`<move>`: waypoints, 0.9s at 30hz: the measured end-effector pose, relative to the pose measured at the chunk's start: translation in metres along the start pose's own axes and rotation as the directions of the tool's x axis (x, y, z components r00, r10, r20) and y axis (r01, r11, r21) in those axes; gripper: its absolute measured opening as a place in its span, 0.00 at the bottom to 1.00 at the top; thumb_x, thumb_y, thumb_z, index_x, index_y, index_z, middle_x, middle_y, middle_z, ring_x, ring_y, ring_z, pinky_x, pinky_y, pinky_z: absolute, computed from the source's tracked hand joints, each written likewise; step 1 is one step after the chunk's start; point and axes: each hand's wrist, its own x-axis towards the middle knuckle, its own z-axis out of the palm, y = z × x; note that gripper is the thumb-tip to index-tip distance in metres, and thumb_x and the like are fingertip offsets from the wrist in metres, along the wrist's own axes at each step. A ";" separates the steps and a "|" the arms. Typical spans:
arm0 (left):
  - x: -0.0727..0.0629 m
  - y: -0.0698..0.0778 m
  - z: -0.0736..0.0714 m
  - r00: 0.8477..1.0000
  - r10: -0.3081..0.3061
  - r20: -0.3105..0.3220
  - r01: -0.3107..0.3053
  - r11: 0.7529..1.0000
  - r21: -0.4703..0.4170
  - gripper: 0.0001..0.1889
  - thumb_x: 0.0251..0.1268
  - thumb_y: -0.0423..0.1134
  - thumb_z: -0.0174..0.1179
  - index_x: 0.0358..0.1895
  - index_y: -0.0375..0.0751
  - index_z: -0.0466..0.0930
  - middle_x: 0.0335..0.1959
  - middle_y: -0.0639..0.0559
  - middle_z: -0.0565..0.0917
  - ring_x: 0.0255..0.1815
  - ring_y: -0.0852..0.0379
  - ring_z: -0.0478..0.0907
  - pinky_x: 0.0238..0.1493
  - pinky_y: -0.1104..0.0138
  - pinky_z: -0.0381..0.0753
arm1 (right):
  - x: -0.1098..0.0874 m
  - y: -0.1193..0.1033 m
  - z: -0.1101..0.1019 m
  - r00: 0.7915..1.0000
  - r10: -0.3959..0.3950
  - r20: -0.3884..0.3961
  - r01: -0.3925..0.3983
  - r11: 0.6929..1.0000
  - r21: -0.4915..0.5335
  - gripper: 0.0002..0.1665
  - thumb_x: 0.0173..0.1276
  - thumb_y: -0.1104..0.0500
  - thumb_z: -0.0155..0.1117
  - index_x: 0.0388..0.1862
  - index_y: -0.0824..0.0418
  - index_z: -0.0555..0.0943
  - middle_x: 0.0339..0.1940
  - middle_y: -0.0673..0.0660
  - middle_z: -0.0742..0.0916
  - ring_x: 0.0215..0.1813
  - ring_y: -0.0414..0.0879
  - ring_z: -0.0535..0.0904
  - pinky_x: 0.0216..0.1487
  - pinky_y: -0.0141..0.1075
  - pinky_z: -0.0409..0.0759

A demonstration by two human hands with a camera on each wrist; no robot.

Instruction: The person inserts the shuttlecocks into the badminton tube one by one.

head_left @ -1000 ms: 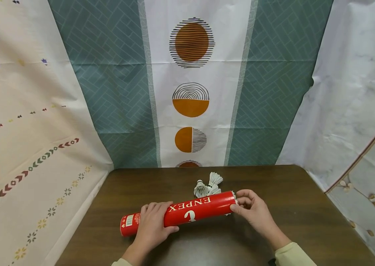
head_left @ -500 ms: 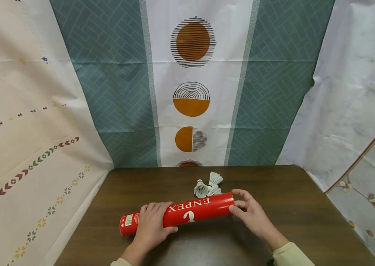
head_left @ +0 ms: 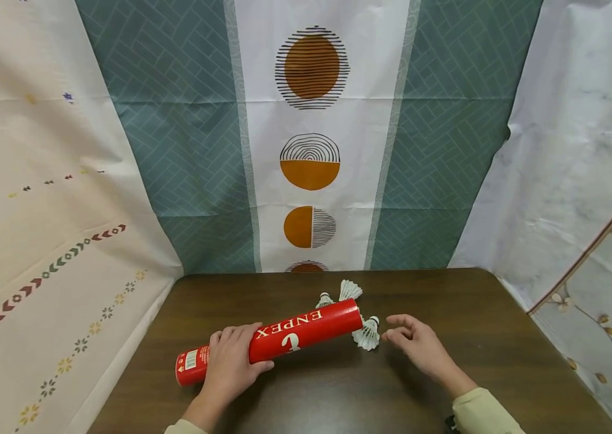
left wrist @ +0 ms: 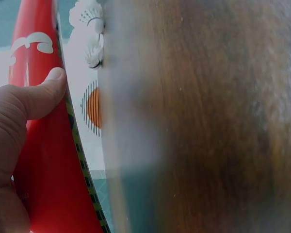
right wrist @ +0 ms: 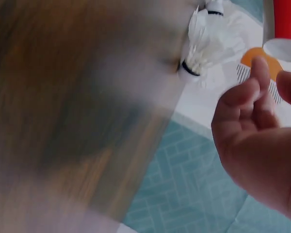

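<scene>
My left hand (head_left: 234,360) grips a red cardboard shuttlecock tube (head_left: 306,328) marked ENPEX around its middle. The tube lies slanted, its right end raised toward the back. In the left wrist view, the thumb (left wrist: 46,94) lies along the side of the tube (left wrist: 48,160). A white feather shuttlecock (head_left: 367,335) is on the table just by the tube's right end. To the right of it, my right hand (head_left: 422,348) hovers with loosely bent fingers and holds nothing visible. The right wrist view shows these fingers (right wrist: 237,99) apart from the tube's end (right wrist: 283,48).
Two more shuttlecocks, one upright (head_left: 324,299) and one tipped (head_left: 350,290), are behind the tube, partly covered by it. The brown wooden table (head_left: 447,295) ends at a hanging patterned cloth (head_left: 441,181) at the back.
White feathers at the tube's right end have gone from sight. The tube has shifted left and its right end has risen. My right hand has come off it, and a shuttlecock shows beside it.
</scene>
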 end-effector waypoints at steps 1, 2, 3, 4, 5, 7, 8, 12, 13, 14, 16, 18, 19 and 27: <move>0.000 0.000 0.000 1.000 0.001 -0.002 -0.001 1.000 -0.002 0.48 0.38 0.56 0.89 0.69 0.51 0.79 0.62 0.50 0.88 0.61 0.46 0.78 0.63 0.44 0.70 | 0.001 0.001 0.003 0.999 -0.002 0.035 0.001 1.000 0.010 0.27 0.81 0.58 0.64 0.73 0.68 0.73 0.53 0.65 0.93 0.45 0.49 0.87 0.43 0.35 0.84; 0.000 0.000 0.001 1.000 0.002 -0.003 -0.002 1.000 -0.001 0.48 0.38 0.56 0.89 0.69 0.51 0.79 0.62 0.50 0.88 0.60 0.46 0.78 0.62 0.44 0.70 | 0.002 0.001 0.005 0.997 -0.006 0.073 0.005 1.000 0.021 0.30 0.81 0.57 0.64 0.75 0.68 0.71 0.54 0.66 0.92 0.43 0.49 0.86 0.42 0.35 0.83; -0.001 0.000 0.001 1.000 0.004 -0.004 -0.004 1.000 0.000 0.48 0.38 0.56 0.89 0.69 0.51 0.79 0.62 0.50 0.88 0.60 0.46 0.78 0.62 0.44 0.70 | 0.003 0.000 0.008 0.994 -0.009 0.111 0.005 0.999 0.035 0.33 0.82 0.56 0.63 0.78 0.69 0.68 0.56 0.67 0.92 0.42 0.49 0.85 0.41 0.36 0.83; -0.001 0.000 0.002 1.000 0.005 -0.005 -0.005 1.000 0.000 0.48 0.38 0.56 0.89 0.69 0.51 0.79 0.62 0.50 0.88 0.60 0.46 0.79 0.62 0.44 0.70 | 0.003 0.000 0.011 0.990 -0.007 0.144 0.000 0.999 0.046 0.36 0.82 0.55 0.63 0.80 0.70 0.65 0.58 0.69 0.91 0.41 0.49 0.84 0.40 0.36 0.83; -0.002 0.000 0.002 1.000 0.006 -0.005 -0.006 1.000 0.000 0.48 0.38 0.56 0.89 0.69 0.51 0.79 0.62 0.50 0.88 0.60 0.46 0.79 0.62 0.44 0.70 | 0.004 -0.001 0.014 0.986 0.002 0.168 -0.012 0.998 0.055 0.39 0.82 0.55 0.63 0.82 0.70 0.62 0.59 0.70 0.89 0.41 0.50 0.85 0.40 0.36 0.84; -0.003 0.001 0.003 1.000 0.009 -0.005 -0.009 1.000 0.000 0.48 0.38 0.56 0.89 0.69 0.51 0.79 0.61 0.50 0.88 0.59 0.46 0.79 0.62 0.44 0.71 | 0.004 -0.003 0.019 0.982 0.025 0.187 -0.039 0.996 0.074 0.43 0.82 0.55 0.63 0.85 0.72 0.56 0.66 0.75 0.84 0.42 0.52 0.87 0.41 0.39 0.86; -0.003 0.001 0.003 1.000 0.010 -0.004 -0.010 1.000 0.001 0.48 0.38 0.56 0.89 0.69 0.51 0.79 0.61 0.50 0.88 0.59 0.46 0.79 0.62 0.44 0.71 | 0.004 -0.004 0.020 0.984 0.041 0.175 -0.054 0.996 0.072 0.44 0.82 0.55 0.62 0.85 0.73 0.54 0.69 0.77 0.82 0.42 0.53 0.88 0.41 0.40 0.86; -0.005 0.002 0.004 1.000 0.011 0.001 -0.011 1.000 0.003 0.48 0.38 0.57 0.89 0.69 0.51 0.79 0.61 0.50 0.88 0.59 0.46 0.79 0.62 0.44 0.71 | 0.005 -0.006 0.022 0.994 0.099 0.045 -0.102 0.993 0.057 0.45 0.81 0.56 0.64 0.84 0.73 0.55 0.77 0.80 0.73 0.46 0.55 0.90 0.41 0.43 0.87; -0.005 0.002 0.004 1.000 0.009 0.001 -0.009 1.000 0.005 0.48 0.38 0.57 0.89 0.69 0.51 0.79 0.61 0.51 0.88 0.59 0.46 0.79 0.62 0.45 0.71 | 0.006 -0.006 0.021 0.994 0.109 0.006 -0.109 0.993 0.043 0.44 0.81 0.55 0.64 0.84 0.72 0.57 0.77 0.80 0.73 0.48 0.56 0.90 0.41 0.43 0.87; -0.005 0.001 0.003 1.000 0.008 0.001 -0.008 1.000 0.007 0.48 0.38 0.57 0.89 0.69 0.51 0.79 0.61 0.51 0.88 0.59 0.46 0.78 0.62 0.45 0.71 | 0.008 -0.005 0.020 0.993 0.113 -0.025 -0.112 0.993 0.032 0.43 0.80 0.55 0.65 0.84 0.71 0.59 0.76 0.79 0.74 0.49 0.56 0.89 0.41 0.44 0.87; -0.005 0.001 0.004 1.000 0.005 -0.001 -0.005 1.000 0.011 0.48 0.38 0.57 0.89 0.68 0.52 0.79 0.61 0.51 0.88 0.59 0.47 0.78 0.61 0.45 0.71 | 0.012 -0.004 0.018 0.992 0.106 -0.066 -0.106 0.994 0.002 0.40 0.80 0.55 0.65 0.82 0.70 0.62 0.74 0.78 0.77 0.50 0.57 0.89 0.41 0.43 0.86; -0.005 0.001 0.004 1.000 0.005 -0.006 -0.005 1.000 0.010 0.48 0.37 0.57 0.89 0.68 0.52 0.79 0.60 0.51 0.89 0.59 0.46 0.79 0.61 0.45 0.71 | 0.018 -0.002 0.016 0.991 0.095 -0.089 -0.098 0.995 -0.035 0.37 0.81 0.55 0.65 0.81 0.69 0.66 0.71 0.76 0.80 0.50 0.56 0.88 0.40 0.42 0.85; -0.006 0.001 0.004 1.000 0.006 -0.008 -0.005 1.000 0.010 0.48 0.37 0.57 0.89 0.68 0.52 0.79 0.60 0.51 0.89 0.59 0.47 0.79 0.61 0.45 0.71 | 0.021 -0.001 0.015 0.990 0.096 -0.100 -0.102 0.994 -0.050 0.36 0.81 0.54 0.64 0.80 0.68 0.68 0.70 0.74 0.82 0.49 0.55 0.88 0.40 0.41 0.85; -0.004 0.001 0.007 1.000 0.008 0.010 -0.007 1.000 -0.004 0.48 0.38 0.58 0.88 0.69 0.53 0.79 0.61 0.51 0.88 0.59 0.47 0.78 0.63 0.44 0.70 | 0.035 0.005 0.005 0.972 0.087 -0.218 -0.121 0.982 -0.146 0.26 0.81 0.55 0.65 0.68 0.70 0.81 0.59 0.67 0.89 0.48 0.48 0.85 0.43 0.35 0.83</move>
